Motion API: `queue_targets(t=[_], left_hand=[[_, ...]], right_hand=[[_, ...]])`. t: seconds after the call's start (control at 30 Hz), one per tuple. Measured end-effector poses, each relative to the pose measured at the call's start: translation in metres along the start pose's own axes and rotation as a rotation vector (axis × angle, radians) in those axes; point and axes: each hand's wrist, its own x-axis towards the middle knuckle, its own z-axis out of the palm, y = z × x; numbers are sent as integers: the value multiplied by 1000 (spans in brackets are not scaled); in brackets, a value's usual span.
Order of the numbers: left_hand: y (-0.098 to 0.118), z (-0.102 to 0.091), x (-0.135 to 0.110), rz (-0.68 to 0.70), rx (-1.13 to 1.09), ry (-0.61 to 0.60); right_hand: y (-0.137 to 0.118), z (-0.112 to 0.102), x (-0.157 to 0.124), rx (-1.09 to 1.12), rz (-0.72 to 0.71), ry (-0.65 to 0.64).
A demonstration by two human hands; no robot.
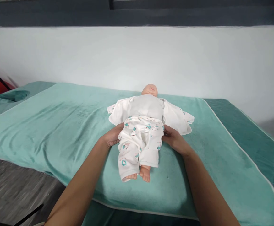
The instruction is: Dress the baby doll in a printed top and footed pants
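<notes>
Teal bed point(57, 131): one doll point(140, 131) (supine), two hands point(112, 135).

A teal-covered bed point(57, 131) stands against a white wall point(198, 62) on a grey floor point(9, 188).

Two bare arms, L & R, both seen from wrist down to lower pic edge. L forearm point(80, 185) slim, smooth, widens toward elbow end. R forearm point(205, 188) same build, w/ soft shadow along inner side. L hand point(112, 135) & R hand point(173, 138) bare too: backs & knuckles show, fingers mostly hidden. Rest of body out of frame.
</notes>
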Motion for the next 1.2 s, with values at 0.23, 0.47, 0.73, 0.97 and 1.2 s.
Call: queue_targets(t=[0.23,0.47,0.73,0.97,1.2], left_hand=[[0,-4,0,-12,40,1],[-8,9,8,-49,-85,1],[-7,27,14,-53,-106,3],[-5,32,9,121,-36,154],[11,14,2,117,-204,205]], right_hand=[[4,4,1,54,13,3],[13,16,14,-206,-103,229],[10,13,17,-333,-91,346],[9,12,14,-179,-63,604],[19,-15,26,-429,-117,849]])
